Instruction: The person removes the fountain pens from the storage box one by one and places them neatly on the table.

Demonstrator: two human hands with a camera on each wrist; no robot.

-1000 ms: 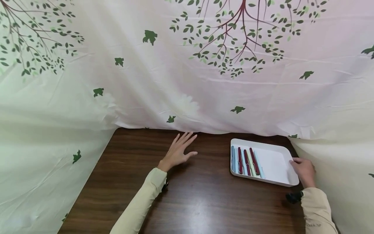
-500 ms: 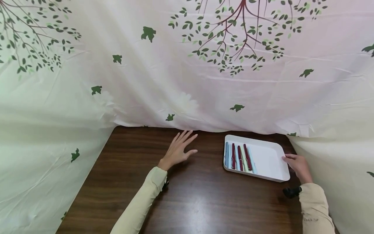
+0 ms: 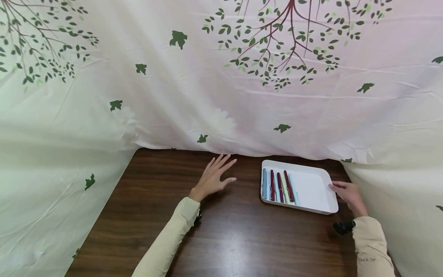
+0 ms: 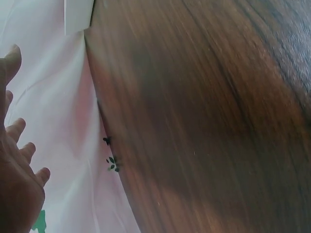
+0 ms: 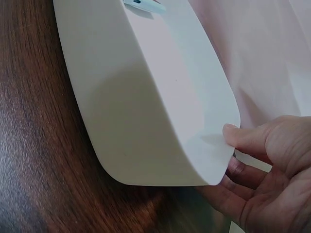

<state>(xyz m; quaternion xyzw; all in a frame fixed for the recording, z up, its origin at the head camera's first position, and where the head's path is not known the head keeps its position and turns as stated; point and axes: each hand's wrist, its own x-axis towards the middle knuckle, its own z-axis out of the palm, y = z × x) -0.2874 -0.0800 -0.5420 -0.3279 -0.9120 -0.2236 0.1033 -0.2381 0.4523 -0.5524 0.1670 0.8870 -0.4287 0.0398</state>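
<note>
At the right end of a shallow white tray (image 3: 315,192), my right hand (image 3: 350,195) pinches the short wall. In the right wrist view the thumb lies over the tray's rim (image 5: 206,145) and the other fingers are beneath and outside it. Several pens lie side by side in the tray's left half: dark red pens (image 3: 288,186), a pale green pen (image 3: 284,187), light blue pens (image 3: 295,189) and a grey-blue pen (image 3: 264,184) at the left wall. My left hand (image 3: 212,179) is held with fingers spread, left of the tray, holding nothing.
The dark brown wooden table (image 3: 221,227) ends at the back against a pale curtain (image 3: 207,96) printed with branches and birds. Curtain cloth also hangs along the left and right sides. A black strap piece (image 3: 343,227) sits at the right wrist.
My right hand has drawn the tray to the left along the back of the table, with the pens riding in it. The left hand has stayed nearly in place, fingers still spread.
</note>
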